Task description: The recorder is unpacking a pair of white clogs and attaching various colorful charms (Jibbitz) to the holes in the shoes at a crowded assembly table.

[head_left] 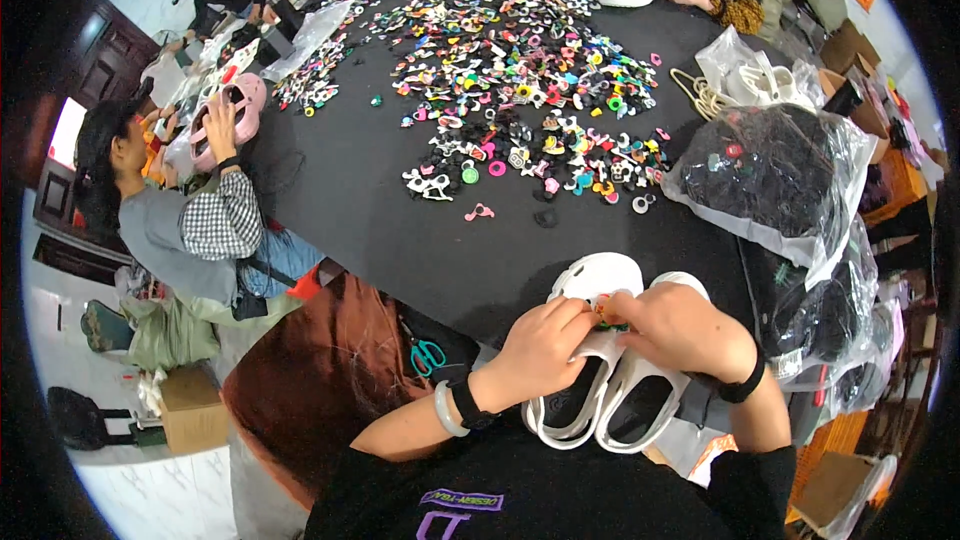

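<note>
counter (400, 220): black, charm pile (520, 70) spread mid to far edge | white clogs (600, 360): pair at your near edge, one charm seated, remaining holes looked bare | your left hand (540, 345) and right hand (680, 325): fingers pinched together on the small orange charm (606, 310) atop the left clog.

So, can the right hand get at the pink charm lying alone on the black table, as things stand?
Probably yes. The right hand is busy on the white clogs, but bare black table lies between it and the pink charm; nothing blocks the way.
</note>
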The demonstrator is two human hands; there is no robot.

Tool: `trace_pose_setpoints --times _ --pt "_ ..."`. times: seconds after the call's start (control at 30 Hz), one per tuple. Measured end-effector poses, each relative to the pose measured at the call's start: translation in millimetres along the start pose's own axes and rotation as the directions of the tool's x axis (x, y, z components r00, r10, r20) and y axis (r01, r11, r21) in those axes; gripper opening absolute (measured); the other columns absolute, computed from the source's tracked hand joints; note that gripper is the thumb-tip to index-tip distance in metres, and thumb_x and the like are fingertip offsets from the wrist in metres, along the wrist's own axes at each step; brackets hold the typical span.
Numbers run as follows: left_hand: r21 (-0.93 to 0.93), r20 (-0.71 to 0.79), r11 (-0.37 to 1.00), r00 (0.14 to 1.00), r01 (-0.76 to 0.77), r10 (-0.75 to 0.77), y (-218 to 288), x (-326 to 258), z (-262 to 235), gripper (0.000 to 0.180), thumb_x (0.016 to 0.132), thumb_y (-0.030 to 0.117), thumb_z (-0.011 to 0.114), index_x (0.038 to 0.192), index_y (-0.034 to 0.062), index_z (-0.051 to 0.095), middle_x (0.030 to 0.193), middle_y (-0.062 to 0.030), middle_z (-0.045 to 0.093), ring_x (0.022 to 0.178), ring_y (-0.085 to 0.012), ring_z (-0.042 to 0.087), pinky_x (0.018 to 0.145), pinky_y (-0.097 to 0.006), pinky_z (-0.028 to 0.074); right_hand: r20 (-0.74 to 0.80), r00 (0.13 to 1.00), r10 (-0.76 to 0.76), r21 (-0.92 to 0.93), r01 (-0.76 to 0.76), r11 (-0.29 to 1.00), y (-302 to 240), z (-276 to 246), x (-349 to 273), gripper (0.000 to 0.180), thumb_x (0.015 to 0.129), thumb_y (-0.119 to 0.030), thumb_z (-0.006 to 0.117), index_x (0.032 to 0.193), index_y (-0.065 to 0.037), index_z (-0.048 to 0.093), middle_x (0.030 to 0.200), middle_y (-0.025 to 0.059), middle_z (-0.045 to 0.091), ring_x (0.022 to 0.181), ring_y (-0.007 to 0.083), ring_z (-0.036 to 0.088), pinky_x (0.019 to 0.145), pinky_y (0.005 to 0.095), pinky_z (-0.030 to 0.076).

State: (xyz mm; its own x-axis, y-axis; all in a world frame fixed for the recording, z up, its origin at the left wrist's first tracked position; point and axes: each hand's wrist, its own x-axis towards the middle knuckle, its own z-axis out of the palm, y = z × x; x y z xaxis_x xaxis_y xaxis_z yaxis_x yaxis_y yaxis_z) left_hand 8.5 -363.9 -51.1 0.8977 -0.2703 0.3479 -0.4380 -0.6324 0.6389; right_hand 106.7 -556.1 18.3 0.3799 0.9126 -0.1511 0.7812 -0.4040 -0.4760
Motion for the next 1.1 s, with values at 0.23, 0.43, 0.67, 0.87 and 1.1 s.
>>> trace_pose_setpoints --times 0.23,0.43,0.67,0.87,1.1 --pt "0.157 0.000 0.988 1.000 -0.001 0.001 10.3 10.5 -1.2 0.032 0.061 0.003 0.066 0.091 -0.0007 0.056 0.091 -0.0116 0.054 0.086 -0.0301 0.057 0.072 -0.040 0.050 -0.016 0.998 -0.062 -0.080 0.061 0.995 3.4 -1.8 -0.6 0.017 0.086 -0.019 0.062 0.100 -0.010 0.060 0.074 0.0101 0.067 0.066 0.0302 0.067 0.061 0.0409 0.051" --pt "0.318 -0.033 0.947 0.998 -0.048 0.062 20.8 14.5 2.1 0.033 0.060 0.003 0.064 0.092 -0.0002 0.057 0.085 -0.0093 0.054 0.082 -0.0273 0.058 0.064 -0.037 0.050 0.034 0.969 -0.247 0.405 0.212 0.889 44.8 -5.5 -5.6 0.024 0.085 -0.023 0.065 0.104 -0.009 0.060 0.079 0.0091 0.069 0.071 0.0274 0.068 0.062 0.0374 0.050" --pt "0.394 -0.119 0.919 0.990 -0.019 0.071 24.3 14.8 3.0 0.033 0.052 0.002 0.063 0.085 0.0027 0.060 0.085 -0.0083 0.061 0.077 -0.0279 0.061 0.061 -0.037 0.049 0.041 0.945 -0.324 0.199 0.310 0.930 35.3 -13.6 -12.6 0.034 0.079 -0.026 0.071 0.108 -0.011 0.060 0.082 0.0120 0.068 0.078 0.0332 0.066 0.067 0.0431 0.051" --pt "0.411 -0.101 0.910 0.990 -0.050 0.100 26.2 13.7 5.8 0.029 0.054 0.001 0.062 0.083 0.0028 0.063 0.085 -0.0068 0.063 0.076 -0.0259 0.062 0.060 -0.036 0.049 -0.013 0.948 -0.317 0.115 0.317 0.941 30.2 -13.6 -20.2 0.035 0.078 -0.026 0.072 0.107 -0.010 0.061 0.086 0.0131 0.069 0.080 0.0356 0.066 0.070 0.0443 0.051" --pt "0.386 -0.078 0.919 0.989 -0.084 0.123 26.2 12.7 5.9 0.033 0.053 0.001 0.060 0.085 0.0017 0.066 0.086 -0.0082 0.063 0.077 -0.0257 0.062 0.061 -0.036 0.050 0.022 0.960 -0.279 0.162 0.272 0.949 36.2 -13.9 -14.8 0.037 0.078 -0.026 0.072 0.107 -0.009 0.060 0.086 0.0151 0.069 0.080 0.0371 0.066 0.071 0.0457 0.052"
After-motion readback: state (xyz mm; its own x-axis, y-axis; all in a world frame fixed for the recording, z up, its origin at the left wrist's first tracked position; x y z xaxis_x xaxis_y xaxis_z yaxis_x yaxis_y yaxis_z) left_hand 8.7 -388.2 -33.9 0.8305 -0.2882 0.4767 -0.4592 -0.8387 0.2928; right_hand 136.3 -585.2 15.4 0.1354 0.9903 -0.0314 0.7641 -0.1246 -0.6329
